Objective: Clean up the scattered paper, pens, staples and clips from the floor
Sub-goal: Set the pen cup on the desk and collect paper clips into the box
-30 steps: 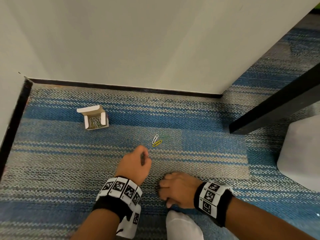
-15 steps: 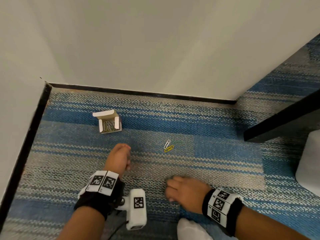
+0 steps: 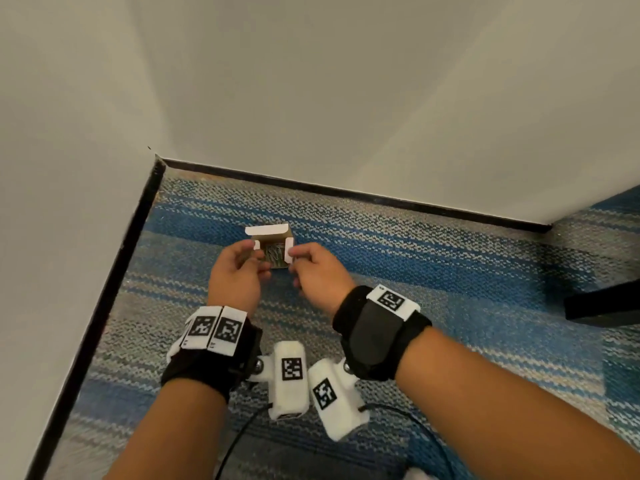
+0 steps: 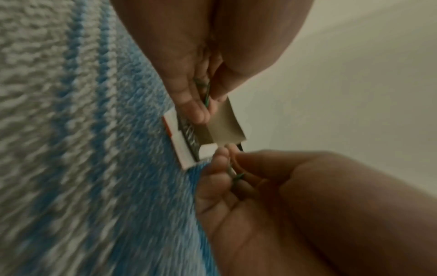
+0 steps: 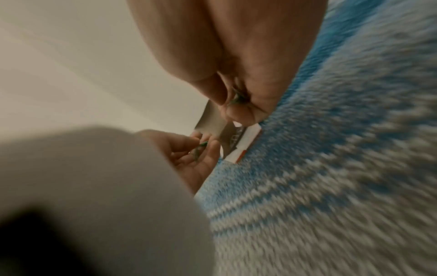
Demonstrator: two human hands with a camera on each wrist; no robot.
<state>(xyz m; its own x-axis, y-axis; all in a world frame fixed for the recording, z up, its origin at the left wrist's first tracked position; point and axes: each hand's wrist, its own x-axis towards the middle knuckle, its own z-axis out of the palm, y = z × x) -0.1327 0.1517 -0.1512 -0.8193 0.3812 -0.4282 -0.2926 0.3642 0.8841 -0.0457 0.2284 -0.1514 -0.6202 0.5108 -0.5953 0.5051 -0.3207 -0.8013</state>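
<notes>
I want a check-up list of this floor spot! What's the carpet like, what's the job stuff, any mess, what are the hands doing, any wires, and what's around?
Surface: blue and grey striped carpet.
Job's things: small open cardboard box on the carpet, paper clips inside; green clips pinched in the left hand, more in the right.
Clutter: nothing seen.
Hands: left hand and right hand are at the box's two sides, fingers curled round clips.
Cables: thin black cable trails from the wrist cameras.
Surroundings: pale wall with black skirting; a dark furniture leg on the right.
</notes>
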